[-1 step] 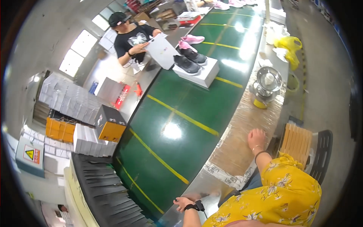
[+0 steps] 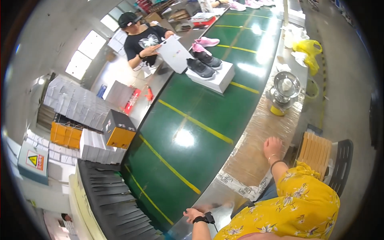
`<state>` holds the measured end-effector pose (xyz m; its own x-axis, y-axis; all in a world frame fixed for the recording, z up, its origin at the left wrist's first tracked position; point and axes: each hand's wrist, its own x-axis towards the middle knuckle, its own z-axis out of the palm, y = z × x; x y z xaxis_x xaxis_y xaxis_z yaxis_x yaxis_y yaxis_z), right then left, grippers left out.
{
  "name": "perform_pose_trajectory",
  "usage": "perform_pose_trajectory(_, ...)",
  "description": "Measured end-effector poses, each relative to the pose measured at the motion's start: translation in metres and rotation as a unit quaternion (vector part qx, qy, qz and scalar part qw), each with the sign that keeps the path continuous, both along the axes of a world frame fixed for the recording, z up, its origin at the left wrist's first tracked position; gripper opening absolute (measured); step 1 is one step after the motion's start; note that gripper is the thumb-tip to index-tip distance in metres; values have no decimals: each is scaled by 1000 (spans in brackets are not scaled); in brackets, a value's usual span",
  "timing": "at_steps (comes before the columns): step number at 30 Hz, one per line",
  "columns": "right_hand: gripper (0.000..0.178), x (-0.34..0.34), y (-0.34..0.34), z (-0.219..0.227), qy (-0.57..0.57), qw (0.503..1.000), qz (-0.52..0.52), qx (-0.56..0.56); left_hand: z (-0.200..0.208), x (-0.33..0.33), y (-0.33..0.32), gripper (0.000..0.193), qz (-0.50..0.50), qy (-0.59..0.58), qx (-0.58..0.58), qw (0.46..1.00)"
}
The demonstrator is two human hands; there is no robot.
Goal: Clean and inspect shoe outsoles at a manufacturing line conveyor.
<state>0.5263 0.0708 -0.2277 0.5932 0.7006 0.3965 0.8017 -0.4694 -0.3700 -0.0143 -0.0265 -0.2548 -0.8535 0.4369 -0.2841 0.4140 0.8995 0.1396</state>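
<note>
A long green belt [image 2: 200,120] with thin yellow cross stripes runs from near left to far right, glossy enough to mirror a ceiling light at its middle. Along its right edge lies the counter [image 2: 256,140], a narrow brownish ledge under shiny clear film, with printed tape near its close end. The person sits at this ledge in a yellow flowered sleeve [image 2: 296,204]. Their right hand [image 2: 273,147] rests flat on the counter, fingers loosely spread, holding nothing; a thin band circles the wrist. Their left hand [image 2: 195,214], a black watch at the wrist, lies at the near end of the counter beside the belt edge, fingers open and pointing left, also empty as far as can be seen. Far up the belt rides a white box [image 2: 216,78] carrying a pair of dark grey shoes [image 2: 204,64], with a pink shoe [image 2: 206,41] just beyond it. Across the belt, far left, another person in a black cap and shirt holds a white sheet [image 2: 174,52] with both hands. Left of the belt stand stacks of white boxes [image 2: 76,102] and a black and orange box [image 2: 118,130]. On the counter farther right sits a steel bowl [image 2: 286,86] on a stand, and past it a yellow bag [image 2: 308,48].
</note>
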Motion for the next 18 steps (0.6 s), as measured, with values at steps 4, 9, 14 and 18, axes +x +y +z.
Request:
perform_pose_trajectory(4,13,13,-4,-7,-6,999,-27,-35,98,58,95,55,142,-314,446,826)
perform_pose_trajectory(9,14,19,-10,-10,-9,997,-44,-59,308,273,165,44,-300,-493,462,674)
perform_pose_trajectory(14,14,29,-10,-28,52,991,-85,-92,428,397,84,86,-634,-599,238,427)
perform_pose_trajectory(18,15,21,-2,-4,16,997,-35,-69,426,410,85,89,-768,-620,49,153)
